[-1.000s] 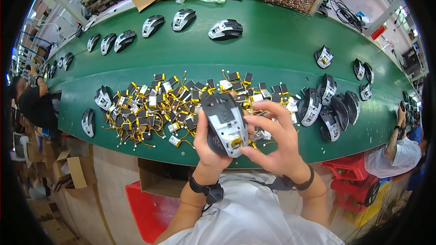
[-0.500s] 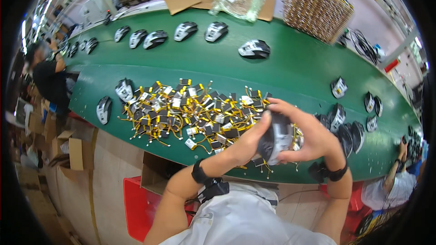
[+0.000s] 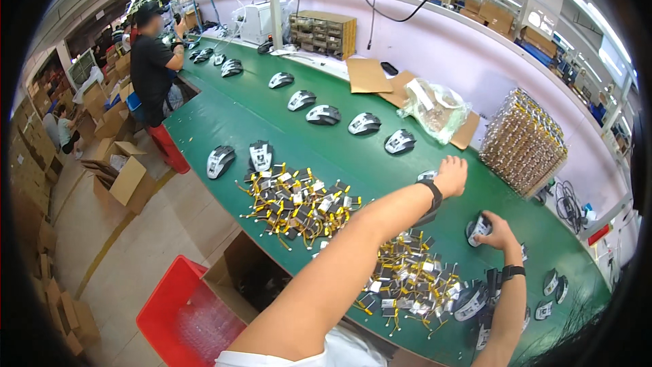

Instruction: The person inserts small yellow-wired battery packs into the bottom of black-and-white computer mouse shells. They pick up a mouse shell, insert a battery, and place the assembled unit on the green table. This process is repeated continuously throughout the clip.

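Note:
My left hand (image 3: pixel 451 177) reaches across the green table with its fingers loosely bent and apart. It is close to a silver-and-black computer mouse (image 3: pixel 426 175), which my arm partly covers. My right hand (image 3: pixel 501 233) has its thumb and fingers round another computer mouse (image 3: pixel 478 230), at or just above the tabletop. Beneath and beside my left forearm spreads a heap of small battery packs (image 3: pixel 299 205) with yellow tape and thin wires. More mice (image 3: pixel 470 301) cluster by my right forearm.
A row of mice (image 3: pixel 322 115) runs along the green table (image 3: pixel 272 122). Stacked battery packs (image 3: pixel 523 143), clear plastic wrap (image 3: pixel 435 109) and cardboard (image 3: pixel 369 76) lie along the back. A red bin (image 3: pixel 159 306) stands below the near edge. A co-worker (image 3: pixel 151 61) stands at the far left.
My two hands, both round one mouse before, have parted. The left moved out over the table, the right onto a mouse farther right. The view has shifted, showing more of the room.

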Tool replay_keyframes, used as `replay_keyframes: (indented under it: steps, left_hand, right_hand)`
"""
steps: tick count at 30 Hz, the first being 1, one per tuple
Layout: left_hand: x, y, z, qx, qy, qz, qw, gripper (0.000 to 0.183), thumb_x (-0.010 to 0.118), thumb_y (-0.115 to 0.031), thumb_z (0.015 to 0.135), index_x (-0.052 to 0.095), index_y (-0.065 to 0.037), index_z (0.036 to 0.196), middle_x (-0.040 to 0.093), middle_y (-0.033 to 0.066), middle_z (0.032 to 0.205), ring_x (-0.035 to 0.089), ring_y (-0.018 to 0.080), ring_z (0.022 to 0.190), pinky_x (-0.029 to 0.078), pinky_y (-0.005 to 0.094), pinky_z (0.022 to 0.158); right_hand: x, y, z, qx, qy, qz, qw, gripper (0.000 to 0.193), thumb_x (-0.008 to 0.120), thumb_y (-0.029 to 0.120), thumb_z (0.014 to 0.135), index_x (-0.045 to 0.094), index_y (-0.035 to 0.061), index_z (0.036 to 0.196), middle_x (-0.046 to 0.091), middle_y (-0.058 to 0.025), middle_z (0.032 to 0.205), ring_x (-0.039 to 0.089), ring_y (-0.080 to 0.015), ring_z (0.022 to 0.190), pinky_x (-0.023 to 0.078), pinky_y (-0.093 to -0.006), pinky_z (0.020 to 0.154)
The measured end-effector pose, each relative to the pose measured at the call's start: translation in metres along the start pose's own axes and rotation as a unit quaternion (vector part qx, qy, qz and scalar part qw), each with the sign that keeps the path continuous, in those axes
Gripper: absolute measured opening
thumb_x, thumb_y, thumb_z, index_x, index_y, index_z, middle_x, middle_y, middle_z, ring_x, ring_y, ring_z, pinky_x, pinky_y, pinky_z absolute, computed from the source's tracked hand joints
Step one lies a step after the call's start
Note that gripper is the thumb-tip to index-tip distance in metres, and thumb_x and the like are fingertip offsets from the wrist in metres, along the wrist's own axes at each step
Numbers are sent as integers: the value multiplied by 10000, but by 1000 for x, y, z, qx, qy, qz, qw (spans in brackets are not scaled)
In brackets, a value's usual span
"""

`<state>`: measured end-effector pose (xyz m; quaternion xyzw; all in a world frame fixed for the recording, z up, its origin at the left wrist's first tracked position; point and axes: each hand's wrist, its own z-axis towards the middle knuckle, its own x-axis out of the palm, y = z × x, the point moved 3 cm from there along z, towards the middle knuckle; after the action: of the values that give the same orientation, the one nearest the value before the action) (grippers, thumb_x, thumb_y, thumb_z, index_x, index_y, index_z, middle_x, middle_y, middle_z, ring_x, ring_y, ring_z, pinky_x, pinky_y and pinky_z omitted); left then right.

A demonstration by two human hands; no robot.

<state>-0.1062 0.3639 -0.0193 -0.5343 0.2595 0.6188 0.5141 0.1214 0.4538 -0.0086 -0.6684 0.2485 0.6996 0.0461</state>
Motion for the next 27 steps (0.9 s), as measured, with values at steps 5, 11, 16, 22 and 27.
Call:
replay_keyframes:
  steps: [5, 11, 16, 22, 27]
  left_hand:
    - [46, -12, -1, -24, 160, 75, 984, 892, 725, -511, 767, 391, -10, 1425, 443, 249, 1402, 376, 433, 1330, 308, 545, 1099]
    - [33, 18, -15, 14, 155, 0, 988, 808, 726, -530, 738, 462, -54, 1335, 512, 214, 1317, 476, 409, 1250, 421, 551, 1000]
    - [31, 36, -31, 21, 109, 3, 994, 855, 765, -514, 744, 431, 80, 1259, 549, 256, 1240, 544, 412, 1170, 485, 463, 966]
    - [-58, 32, -64, 4, -78, -281, 957, 820, 775, -559, 734, 461, 47, 1188, 632, 212, 1022, 646, 364, 924, 521, 436, 824]
    - [-118, 68, -172, -106, 49, -827, 550, 557, 564, -462, 947, 517, 22, 1219, 630, 152, 972, 619, 195, 782, 538, 322, 625]
  right_hand:
    - [0, -1, -39, 18, -8, -19, 1000, 759, 787, 281, 689, 512, 42, 1355, 470, -211, 1417, 457, -396, 1293, 378, -432, 1095]
    - [-24, 93, -111, -80, 33, 29, 996, 604, 727, 253, 789, 530, 33, 1315, 495, -207, 1374, 447, -386, 1284, 372, -441, 1086]
    - [-29, 140, -142, -113, 68, 99, 986, 506, 702, 209, 826, 558, 32, 1278, 564, -174, 1287, 501, -355, 1223, 412, -424, 1043]
    - [-10, 165, -138, -87, -14, 122, 989, 278, 704, 157, 808, 665, 63, 1067, 672, -114, 1022, 637, -301, 976, 519, -390, 830]
    - [12, 184, -117, -106, -51, 61, 991, 178, 640, 81, 809, 681, 76, 982, 670, -89, 919, 647, -293, 870, 529, -406, 735]
